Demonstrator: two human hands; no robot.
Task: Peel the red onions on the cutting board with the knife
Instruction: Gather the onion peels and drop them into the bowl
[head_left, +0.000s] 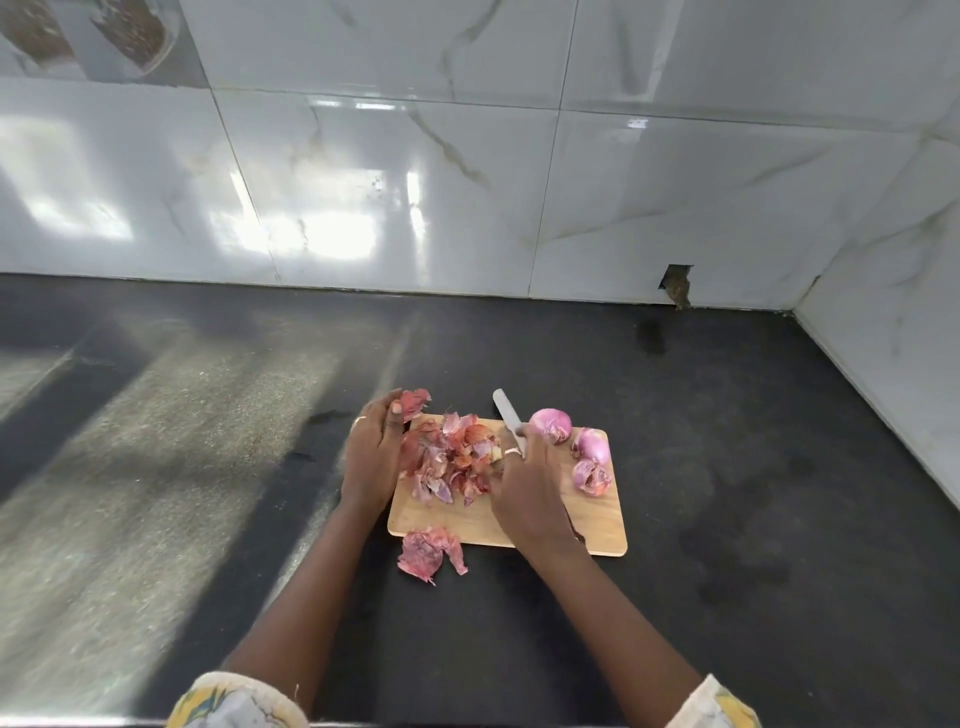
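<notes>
I judge the peeling nearly finished. Three onions (551, 425) sit bunched at the right end of the cutting board (597, 535), the lowest one showing a torn flap of skin. The heap of skins (452, 457) fills the middle of the board, and a loose clump of skin (428, 553) lies just off its near edge on the desk (727, 467).

The step in hand looks like clearing the skins. I would sweep the heap between both palms toward the left edge, keep the blade tilted away from the other hand, and leave the onions where they are before trimming that last flap.

My right hand (524, 483) has its fingers (511, 453) wrapped round the handle of the knife (506, 410). The blade points toward the top of the frame, just left of the upper onion. My left hand (371, 452) stands at the board's left edge against the heap, fingers nearly straight, with a scrap of skin at the thumb. Whether it pinches that scrap I cannot tell.
</notes>
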